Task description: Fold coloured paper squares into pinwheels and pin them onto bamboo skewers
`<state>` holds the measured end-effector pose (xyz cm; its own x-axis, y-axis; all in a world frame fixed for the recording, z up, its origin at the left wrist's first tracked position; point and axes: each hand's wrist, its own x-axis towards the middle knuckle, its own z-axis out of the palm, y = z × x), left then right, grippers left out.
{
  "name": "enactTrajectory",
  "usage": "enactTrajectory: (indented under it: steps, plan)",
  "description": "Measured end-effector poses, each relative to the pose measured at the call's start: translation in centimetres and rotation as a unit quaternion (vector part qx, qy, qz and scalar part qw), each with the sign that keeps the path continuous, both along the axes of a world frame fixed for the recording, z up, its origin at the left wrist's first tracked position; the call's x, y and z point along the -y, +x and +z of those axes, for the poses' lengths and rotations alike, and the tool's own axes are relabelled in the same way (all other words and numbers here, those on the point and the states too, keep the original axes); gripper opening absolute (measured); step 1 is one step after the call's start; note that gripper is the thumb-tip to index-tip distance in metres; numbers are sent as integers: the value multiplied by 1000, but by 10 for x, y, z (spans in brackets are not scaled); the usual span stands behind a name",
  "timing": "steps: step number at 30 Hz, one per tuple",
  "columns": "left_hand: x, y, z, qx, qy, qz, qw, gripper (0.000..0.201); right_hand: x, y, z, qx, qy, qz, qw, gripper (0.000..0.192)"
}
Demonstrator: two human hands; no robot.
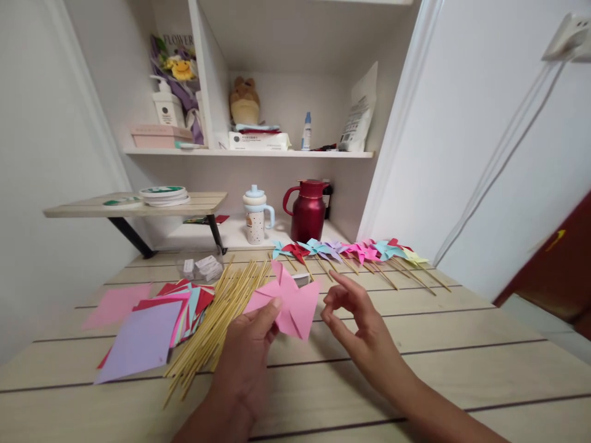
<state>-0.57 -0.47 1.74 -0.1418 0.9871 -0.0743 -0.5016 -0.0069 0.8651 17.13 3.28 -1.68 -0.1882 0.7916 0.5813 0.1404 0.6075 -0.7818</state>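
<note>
A pink paper pinwheel (pixel 290 306) with folded blades is held up over the table in front of me. My left hand (pixel 252 338) grips its left side, thumb on top of the paper. Just right of the pinwheel is my right hand (pixel 353 320), thumb and forefinger brought together in a pinch and another finger stretched out. Whatever is between those fingertips, if anything, is too small to make out. Beside my left hand lies a loose pile of thin wooden sticks (pixel 207 332).
Coloured paper squares (pixel 143 338) lie at left, near a clear box (pixel 201 269) of small white packs. Finished pinwheels on sticks (pixel 362 252) line the back right. A red jug (pixel 308 212) and a cup (pixel 255 218) stand behind; a raised board (pixel 203 202) holds round tapes (pixel 164 195).
</note>
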Motion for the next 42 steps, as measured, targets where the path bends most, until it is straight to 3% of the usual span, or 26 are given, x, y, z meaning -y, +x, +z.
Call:
enactTrajectory:
  steps: [2,5,18,28,31,35,38,42]
  plan:
    - [0,1,-2,5,-3,-15,1000,20,4,0,2,62,85,-3,994,59]
    - [0,2,-6,10,-15,-32,999,22,11,-1,8,111,131,5,985,53]
    - [-1,3,-15,-27,-30,-44,998,25,13,-5,9,109,88,17,990,13]
    - [2,5,-17,-75,-21,-62,995,34,17,-5,9,82,3,-19,996,16]
    - [2,4,-11,-76,-21,-55,995,33,17,-3,8,4,-66,-21,998,17]
    - [3,0,1,-53,-31,-50,997,32,5,5,12,-169,-174,-18,970,24]
    - [2,0,1,-61,-26,-66,996,37,-4,9,14,-178,-248,31,952,23]
    - [0,3,-10,-78,-27,-60,995,39,0,0,12,-210,-298,100,926,27]
